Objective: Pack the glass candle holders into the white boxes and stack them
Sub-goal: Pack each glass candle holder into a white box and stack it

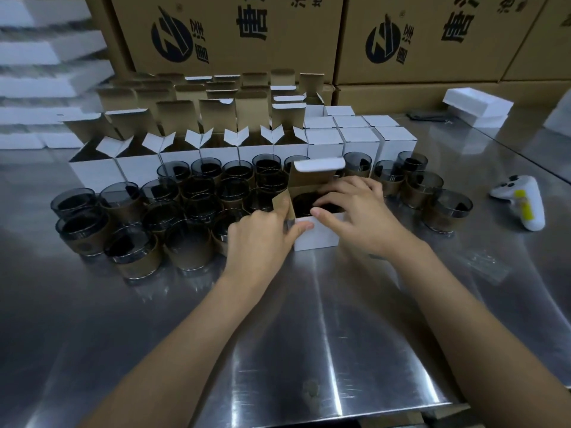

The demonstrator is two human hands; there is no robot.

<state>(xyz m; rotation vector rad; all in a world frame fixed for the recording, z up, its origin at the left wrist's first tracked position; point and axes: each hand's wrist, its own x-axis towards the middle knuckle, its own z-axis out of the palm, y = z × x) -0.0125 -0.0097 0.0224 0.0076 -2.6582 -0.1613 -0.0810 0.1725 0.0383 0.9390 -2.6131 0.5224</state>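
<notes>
Where the fingers (336, 196) of the right hand (355, 211) are spread over the mouth of the white box (318, 236), the thumb is laid on its front rim. The box's left flap is pinched by the left hand (256, 239). A dark glass holder (304, 205) is seen inside. The box stands on the worktop (278, 319); loose glass holders (185, 196) are crowded just left, open boxes (216, 149) beyond.

About two dozen candle holders (119, 196), one controller (522, 200), one left hand (258, 239), one right hand (358, 211).
</notes>
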